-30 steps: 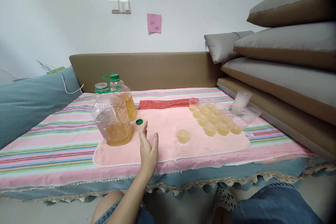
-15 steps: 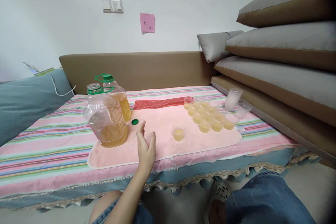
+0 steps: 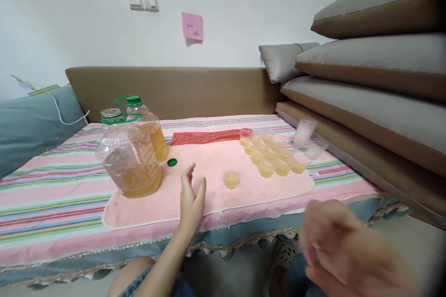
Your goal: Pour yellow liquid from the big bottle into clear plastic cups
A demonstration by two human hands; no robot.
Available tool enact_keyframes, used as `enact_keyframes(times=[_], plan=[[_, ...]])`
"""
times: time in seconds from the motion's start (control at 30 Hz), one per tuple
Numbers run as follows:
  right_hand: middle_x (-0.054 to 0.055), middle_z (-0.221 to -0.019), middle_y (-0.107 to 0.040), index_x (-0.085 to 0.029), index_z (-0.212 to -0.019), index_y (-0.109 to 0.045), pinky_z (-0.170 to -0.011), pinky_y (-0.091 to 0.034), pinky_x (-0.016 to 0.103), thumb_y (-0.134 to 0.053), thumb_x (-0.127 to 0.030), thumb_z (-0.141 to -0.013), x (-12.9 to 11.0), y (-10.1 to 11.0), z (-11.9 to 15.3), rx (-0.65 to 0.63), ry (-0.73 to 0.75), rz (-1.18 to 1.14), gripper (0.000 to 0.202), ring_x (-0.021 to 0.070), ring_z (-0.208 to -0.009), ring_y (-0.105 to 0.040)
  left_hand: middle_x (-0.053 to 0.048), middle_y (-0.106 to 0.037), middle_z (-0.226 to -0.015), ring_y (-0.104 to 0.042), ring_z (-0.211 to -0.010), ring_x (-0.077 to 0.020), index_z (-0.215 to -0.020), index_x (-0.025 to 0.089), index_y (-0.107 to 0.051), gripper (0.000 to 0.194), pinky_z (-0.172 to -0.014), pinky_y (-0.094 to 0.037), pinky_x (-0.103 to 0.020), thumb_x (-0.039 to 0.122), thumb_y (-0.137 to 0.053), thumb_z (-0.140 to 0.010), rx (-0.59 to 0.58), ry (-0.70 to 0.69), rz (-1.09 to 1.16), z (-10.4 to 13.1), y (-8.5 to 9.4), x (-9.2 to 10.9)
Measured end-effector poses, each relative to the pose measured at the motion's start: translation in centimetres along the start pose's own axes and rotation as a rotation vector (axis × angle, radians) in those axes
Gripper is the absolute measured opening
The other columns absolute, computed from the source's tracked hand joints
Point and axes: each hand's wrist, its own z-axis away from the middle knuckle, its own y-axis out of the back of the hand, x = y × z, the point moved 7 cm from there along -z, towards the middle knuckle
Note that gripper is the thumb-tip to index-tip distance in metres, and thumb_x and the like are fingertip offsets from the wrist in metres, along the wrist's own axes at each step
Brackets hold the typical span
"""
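Observation:
My left hand hovers over the pink mat, thumb and fingers apart, holding nothing. To its right stands a clear plastic cup with some yellow liquid. My right hand is at the lower right, smeared by motion, so its fingers cannot be read. A large clear jug, uncapped and partly filled with yellow liquid, stands left of my left hand. Behind it is a second jug with a green cap on. A loose green cap lies on the mat. Several filled cups are grouped at the right.
A red plastic bag lies flat at the back of the mat. Stacked clear cups and a tipped cup stack are at the right. Big cushions pile up along the right side. A brown backrest runs behind.
My right hand has come into view at the lower right. The whole view has shifted a little; my left hand keeps its open shape. The jugs and cups stay in place.

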Motion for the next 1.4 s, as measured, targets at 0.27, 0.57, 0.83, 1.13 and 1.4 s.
enact_keyframes(times=[0.27,0.57,0.83,1.13,1.4], plan=[[0.001,-0.104,-0.045,-0.029,-0.092,-0.053,-0.067,-0.05,0.021,-0.065,-0.01,-0.084,7.6,-0.7,-0.3,0.171,-0.148,-0.241,0.024,0.0102,-0.083,-0.051,-0.009,-0.05,-0.134,-0.046,-0.129,-0.0206,-0.126,0.023,-0.045,0.038,-0.113,-0.033,-0.044,0.034,-0.052,-0.091,-0.091,0.012,-0.007,0.3,-1.9,0.5],[0.001,-0.106,-0.042,-0.03,-0.097,-0.051,-0.074,-0.049,0.021,-0.059,-0.006,-0.087,7.6,-0.7,-0.4,0.151,-0.142,-0.232,0.027,0.0113,-0.089,-0.047,-0.009,-0.051,-0.132,-0.046,-0.128,-0.0208,-0.125,0.024,-0.045,0.037,-0.113,-0.034,-0.045,0.034,-0.052,-0.09,-0.117,0.024,-0.015,0.4,-2.9,0.6],[0.001,-0.105,-0.044,-0.031,-0.098,-0.049,-0.074,-0.045,0.024,-0.059,-0.012,-0.089,7.9,-0.4,-0.1,0.174,-0.18,-0.253,0.023,0.0123,-0.086,-0.046,-0.009,-0.051,-0.132,-0.048,-0.127,-0.0221,-0.124,0.024,-0.045,0.037,-0.112,-0.035,-0.047,0.035,-0.053,-0.089,-0.116,0.029,-0.034,0.3,-3.1,0.8],[-0.002,-0.091,-0.044,-0.031,-0.097,-0.05,-0.066,-0.043,0.023,-0.06,-0.012,-0.088,7.4,-0.4,-0.4,0.197,-0.141,-0.278,0.023,0.0108,-0.076,-0.047,-0.009,-0.051,-0.132,-0.047,-0.128,-0.0214,-0.124,0.024,-0.044,0.037,-0.113,-0.034,-0.045,0.035,-0.052,-0.089,-0.127,0.034,-0.031,0.4,-3.2,0.7],[-0.002,-0.09,-0.045,-0.032,-0.097,-0.05,-0.062,-0.046,0.024,-0.064,-0.016,-0.087,7.1,-0.2,-0.5,0.213,-0.124,-0.218,0.024,0.011,-0.072,-0.048,-0.009,-0.052,-0.131,-0.047,-0.127,-0.0212,-0.123,0.024,-0.044,0.037,-0.113,-0.034,-0.046,0.035,-0.053,-0.089,-0.126,0.032,-0.031,0.4,-3.3,0.7]])
